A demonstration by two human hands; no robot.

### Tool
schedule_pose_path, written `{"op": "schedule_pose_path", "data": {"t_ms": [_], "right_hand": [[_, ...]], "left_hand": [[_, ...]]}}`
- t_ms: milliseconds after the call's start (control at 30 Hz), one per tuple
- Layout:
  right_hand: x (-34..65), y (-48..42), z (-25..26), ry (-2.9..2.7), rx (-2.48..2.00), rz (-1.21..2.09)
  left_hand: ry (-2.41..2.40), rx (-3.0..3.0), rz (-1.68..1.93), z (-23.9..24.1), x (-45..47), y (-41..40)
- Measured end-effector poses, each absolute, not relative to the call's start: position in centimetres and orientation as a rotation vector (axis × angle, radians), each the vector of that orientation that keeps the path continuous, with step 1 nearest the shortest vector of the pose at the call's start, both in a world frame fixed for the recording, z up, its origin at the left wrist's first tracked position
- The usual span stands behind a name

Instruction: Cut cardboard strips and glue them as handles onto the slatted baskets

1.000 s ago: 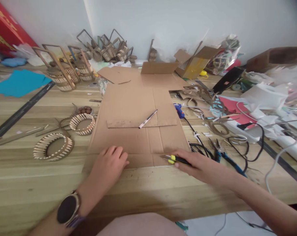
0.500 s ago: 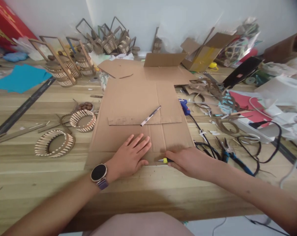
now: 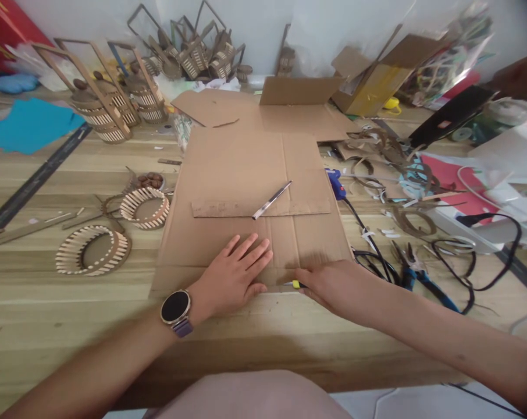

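Observation:
A large flat cardboard sheet (image 3: 246,169) lies on the wooden table (image 3: 49,326) in front of me. My left hand (image 3: 235,276), fingers spread, presses flat on the sheet near its front edge; a dark watch (image 3: 175,307) is on that wrist. My right hand (image 3: 333,285) is closed round a yellow-and-black utility knife (image 3: 295,284), whose tip rests on the cardboard's front edge, just right of my left hand. A cardboard strip (image 3: 228,208) and a silver pen (image 3: 271,200) lie further up the sheet.
Two slatted rings (image 3: 93,251) sit left of the sheet, woven baskets (image 3: 110,110) behind them, and a blue sheet (image 3: 23,125) at far left. Right of the sheet are a blue glue gun (image 3: 335,183), black cables (image 3: 464,256), pliers (image 3: 420,276), paper scraps and an open box (image 3: 372,87).
My left hand slid right and forward along the front edge and spread flat. My right hand moved left with the knife, now mostly hidden under it. The view tilted down slightly.

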State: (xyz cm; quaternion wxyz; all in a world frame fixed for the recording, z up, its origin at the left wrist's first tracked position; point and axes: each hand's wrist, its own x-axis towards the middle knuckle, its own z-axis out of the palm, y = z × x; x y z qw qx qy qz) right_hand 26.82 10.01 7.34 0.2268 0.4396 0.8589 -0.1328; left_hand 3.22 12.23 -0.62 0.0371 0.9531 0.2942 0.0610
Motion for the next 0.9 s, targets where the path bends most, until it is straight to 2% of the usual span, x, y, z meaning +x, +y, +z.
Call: {"op": "schedule_pose_path", "data": {"t_ms": [167,400,900], "right_hand": [[25.9,10.3,7.6,2.310,1.176,-0.263],[24.9,10.5,8.5,2.182,1.124,-0.278],[25.9,10.3,7.7,2.287,1.112,-0.262]], "left_hand": [[0.901,2.929,0.175,-0.5,3.2,12.2],[0.891,2.921,0.177,-0.5,3.2,12.3],[0.879,2.924,0.183,-0.6,3.1,12.3]]}}
